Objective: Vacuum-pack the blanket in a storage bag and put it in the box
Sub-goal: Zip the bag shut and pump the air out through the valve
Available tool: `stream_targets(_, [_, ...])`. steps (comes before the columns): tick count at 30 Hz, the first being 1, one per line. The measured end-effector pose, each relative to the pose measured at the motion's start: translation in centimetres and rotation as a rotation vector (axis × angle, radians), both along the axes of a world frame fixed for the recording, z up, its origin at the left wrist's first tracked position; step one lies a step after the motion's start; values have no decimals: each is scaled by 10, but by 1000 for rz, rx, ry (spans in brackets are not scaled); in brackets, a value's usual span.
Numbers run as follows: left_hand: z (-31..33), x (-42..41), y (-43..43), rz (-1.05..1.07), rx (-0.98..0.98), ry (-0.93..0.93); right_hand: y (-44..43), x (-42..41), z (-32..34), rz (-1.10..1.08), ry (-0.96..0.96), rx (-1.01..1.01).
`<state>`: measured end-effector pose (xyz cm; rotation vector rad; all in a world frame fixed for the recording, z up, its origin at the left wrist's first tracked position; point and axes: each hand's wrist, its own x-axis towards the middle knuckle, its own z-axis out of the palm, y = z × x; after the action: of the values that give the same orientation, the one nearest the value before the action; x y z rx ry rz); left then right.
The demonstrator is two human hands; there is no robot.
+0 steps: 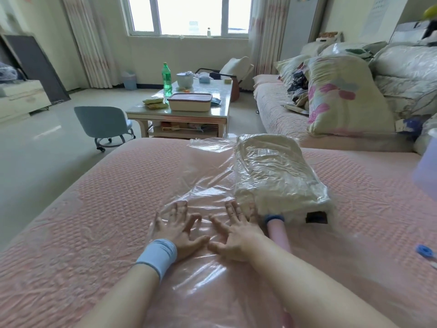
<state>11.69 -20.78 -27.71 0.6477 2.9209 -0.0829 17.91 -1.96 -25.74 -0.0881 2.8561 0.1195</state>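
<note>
- Head view: a pink quilted bed cover (94,209) fills the foreground.
- A clear plastic storage bag (205,176) lies flat on the cover, its wrinkled film reaching towards the viewer under both forearms.
- The cream blanket (272,171), folded into a block, sits inside the far right part of the bag.
- The left hand (177,228), with a blue wristband (158,255), lies palm down on the empty film, fingers spread apart and gripping nothing.
- The right hand (234,235) lies just beside it in the same way, fingers splayed, with the fingertips near the blanket's near edge.
- A pink pump tube (277,233) with a blue collar lies right of the right hand, its end touching the bag at the blanket.
- A small blue cap (425,251) rests on the cover at far right.
</note>
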Motion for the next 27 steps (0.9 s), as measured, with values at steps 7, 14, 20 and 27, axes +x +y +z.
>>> stream_targets(7, [42, 31, 46, -111, -104, 192, 55, 53, 34, -15, 758, -367])
stream_targets(14, [11, 82, 90, -105, 61, -60, 142, 141, -12, -391, 193, -96])
stream_targets(20, [9, 80, 73, -115, -29, -151, 161, 178, -10, -486, -44, -167])
stream_targets(27, [32, 73, 92, -26, 47, -192, 150, 164, 26, -417, 49, 55])
